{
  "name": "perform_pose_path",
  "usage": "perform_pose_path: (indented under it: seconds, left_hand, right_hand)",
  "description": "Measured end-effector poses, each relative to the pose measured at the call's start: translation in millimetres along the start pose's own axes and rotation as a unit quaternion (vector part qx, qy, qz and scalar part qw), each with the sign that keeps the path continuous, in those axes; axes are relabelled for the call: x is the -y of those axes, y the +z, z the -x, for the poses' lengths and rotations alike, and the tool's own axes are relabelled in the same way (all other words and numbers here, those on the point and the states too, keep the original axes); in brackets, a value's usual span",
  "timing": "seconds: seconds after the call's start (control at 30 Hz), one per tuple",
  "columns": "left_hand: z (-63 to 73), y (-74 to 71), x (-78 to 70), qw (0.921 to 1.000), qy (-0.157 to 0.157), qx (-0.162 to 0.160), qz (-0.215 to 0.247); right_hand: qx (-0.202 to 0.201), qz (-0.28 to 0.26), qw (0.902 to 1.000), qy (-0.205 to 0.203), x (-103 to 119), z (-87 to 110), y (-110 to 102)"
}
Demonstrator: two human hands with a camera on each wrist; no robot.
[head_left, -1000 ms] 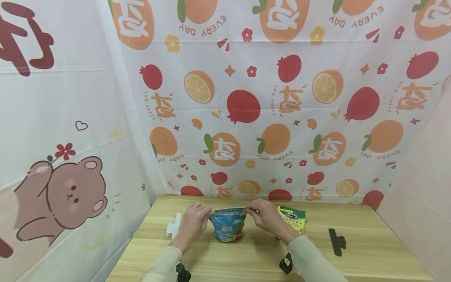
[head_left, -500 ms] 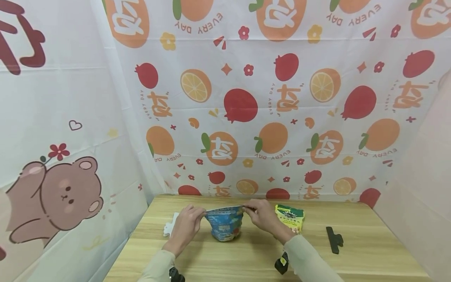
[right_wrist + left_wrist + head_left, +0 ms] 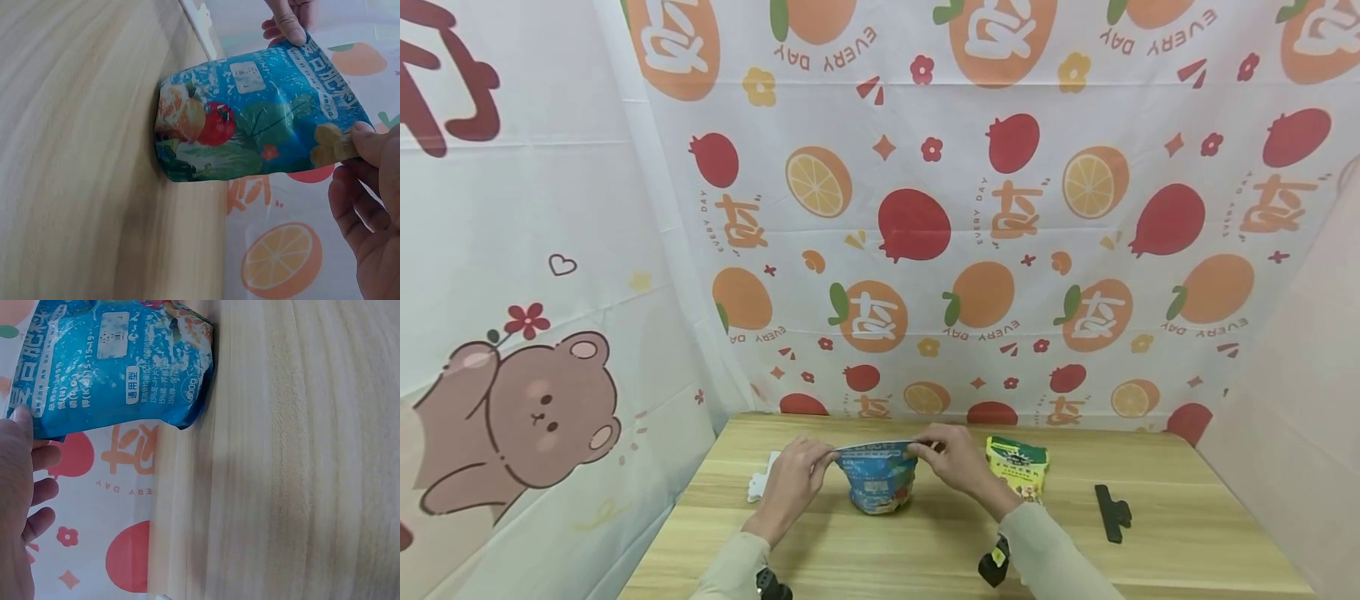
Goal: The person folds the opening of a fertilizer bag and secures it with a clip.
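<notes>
A blue printed fertilizer bag [image 3: 878, 483], with vegetables pictured on its front, stands upright on the wooden table. My left hand [image 3: 795, 477] pinches the left end of its top edge between thumb and fingers. At the opposite top corner, my right hand [image 3: 957, 463] pinches the edge the same way. The top edge is stretched flat between both hands. In the right wrist view, the thumb of my right hand [image 3: 375, 181] lies over the bag's [image 3: 250, 119] corner. The left wrist view shows the left thumb pressing on the bag's [image 3: 125, 369] other corner.
A yellow and green packet [image 3: 1018, 468] lies behind my right forearm. Farther right is a black clip [image 3: 1111, 513], and a white clip [image 3: 760, 483] lies left of my left hand. A printed cloth [image 3: 917, 333] hangs behind the table [image 3: 1180, 533].
Both hands keep hold of the bag's top edge. The right hand's fingers have shifted slightly inward along it. The head view has shifted a little.
</notes>
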State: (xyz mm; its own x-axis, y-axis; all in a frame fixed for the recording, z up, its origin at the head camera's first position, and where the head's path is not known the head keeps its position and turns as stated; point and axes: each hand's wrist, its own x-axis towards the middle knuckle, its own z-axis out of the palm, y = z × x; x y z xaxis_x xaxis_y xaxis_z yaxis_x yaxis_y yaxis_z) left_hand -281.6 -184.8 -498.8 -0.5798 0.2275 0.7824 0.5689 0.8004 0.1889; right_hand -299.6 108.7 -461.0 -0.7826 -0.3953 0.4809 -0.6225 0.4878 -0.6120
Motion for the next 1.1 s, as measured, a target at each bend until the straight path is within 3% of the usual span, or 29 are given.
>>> perform_pose_path:
  seconds: [0.17, 0.33, 0.83, 1.1]
  left_hand:
    - [-0.9, -1.4, -0.1, 1.0, -0.002, -0.007, 0.0]
    - [-1.5, -2.6, 0.6, 0.9996, 0.005, -0.028, 0.007]
    - [-0.6, -3.8, 1.2, 0.998, 0.019, -0.059, 0.009]
    - [-0.5, -5.0, 4.4, 0.9989, 0.02, -0.042, -0.012]
  right_hand:
    - [-0.007, -0.012, 0.9985, 0.053, -0.2, 0.9, 1.1]
    - [-0.014, -0.032, 0.9963, 0.079, 0.3, 0.4, 2.0]
    - [-0.006, -0.057, 0.9965, 0.06, -0.8, 5.3, 6.8]
    - [-0.006, -0.043, 0.9966, 0.07, -1.5, 4.1, 4.5]
